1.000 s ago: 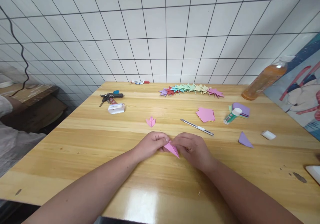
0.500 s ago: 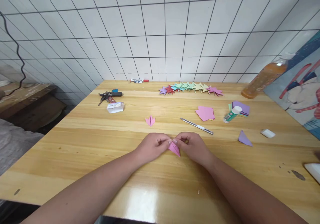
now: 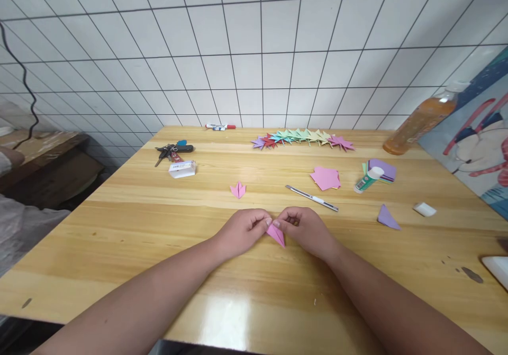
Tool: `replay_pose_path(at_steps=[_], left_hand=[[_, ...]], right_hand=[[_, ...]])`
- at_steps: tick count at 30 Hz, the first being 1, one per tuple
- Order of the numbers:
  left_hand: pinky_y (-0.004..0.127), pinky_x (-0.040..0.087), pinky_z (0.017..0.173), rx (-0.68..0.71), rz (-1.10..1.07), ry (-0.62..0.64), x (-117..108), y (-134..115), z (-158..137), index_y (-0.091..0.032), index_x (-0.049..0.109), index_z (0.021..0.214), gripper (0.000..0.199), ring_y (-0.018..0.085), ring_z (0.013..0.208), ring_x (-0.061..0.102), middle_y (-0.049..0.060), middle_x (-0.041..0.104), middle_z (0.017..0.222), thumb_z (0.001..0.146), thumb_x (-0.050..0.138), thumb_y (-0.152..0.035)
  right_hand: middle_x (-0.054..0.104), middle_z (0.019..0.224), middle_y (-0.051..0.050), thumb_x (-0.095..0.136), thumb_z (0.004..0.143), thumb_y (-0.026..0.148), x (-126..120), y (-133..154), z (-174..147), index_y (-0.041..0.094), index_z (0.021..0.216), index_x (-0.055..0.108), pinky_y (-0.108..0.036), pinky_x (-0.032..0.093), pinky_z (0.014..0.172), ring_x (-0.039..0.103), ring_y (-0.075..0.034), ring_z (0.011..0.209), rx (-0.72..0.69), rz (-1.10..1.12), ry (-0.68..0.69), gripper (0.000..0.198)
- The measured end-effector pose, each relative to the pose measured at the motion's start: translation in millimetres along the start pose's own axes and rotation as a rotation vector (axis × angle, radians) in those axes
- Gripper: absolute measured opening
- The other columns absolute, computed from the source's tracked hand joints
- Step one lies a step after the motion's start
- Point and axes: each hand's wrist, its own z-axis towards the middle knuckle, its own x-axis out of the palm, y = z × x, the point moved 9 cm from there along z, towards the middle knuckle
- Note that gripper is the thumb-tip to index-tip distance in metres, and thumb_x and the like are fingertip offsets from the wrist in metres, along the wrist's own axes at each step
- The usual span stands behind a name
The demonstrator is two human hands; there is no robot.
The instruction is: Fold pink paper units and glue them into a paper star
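A folded pink paper is pinched between my two hands, its pointed end directed down and toward me. My left hand has thumb and fingertips closed on its upper left edge. On the upper right, my right hand grips the same paper between thumb and bent fingers. The fingertips cover its top part. Beyond my left hand lies a smaller folded pink paper piece with spread points. A slim utility knife rests on the table past my right hand.
Pink paper squares, a glue stick, purple sheets, a purple folded triangle and an eraser lie right. Folded paper stars line the back. Keys, a small box, a marker and a bottle stand around.
Both hands keep their pinch on the pink paper and have hardly moved. The whole view has shifted very slightly.
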Motion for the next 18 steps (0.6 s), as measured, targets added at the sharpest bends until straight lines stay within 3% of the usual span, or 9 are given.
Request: replay_pose_path(at_steps=[11,18], left_hand=[[0.019,0.037,0.059,-0.002,-0.012,0.01,1.5,0.5,0.3,-0.016,0.059,0.07,0.027,0.011,0.062,0.051,-0.002,0.056,0.065,0.085,0.04,-0.027],[0.019,0.036,0.058,0.011,-0.007,0.028,2.0,-1.8,0.4,-0.016,0.06,0.07,0.028,0.011,0.061,0.049,-0.001,0.056,0.064,0.086,0.039,-0.028]], right_hand=[[0.061,0.063,0.001,0.055,0.076,0.038,0.0,0.3,0.1,0.017,0.068,0.065,-0.022,0.039,0.056,0.051,-0.011,0.058,-0.021,-0.07,0.02,0.024],[0.054,0.054,0.003,0.052,0.078,0.036,-0.8,3.7,0.7,0.018,0.058,0.059,-0.021,0.036,0.052,0.048,-0.011,0.054,-0.051,-0.11,0.011,0.028]])
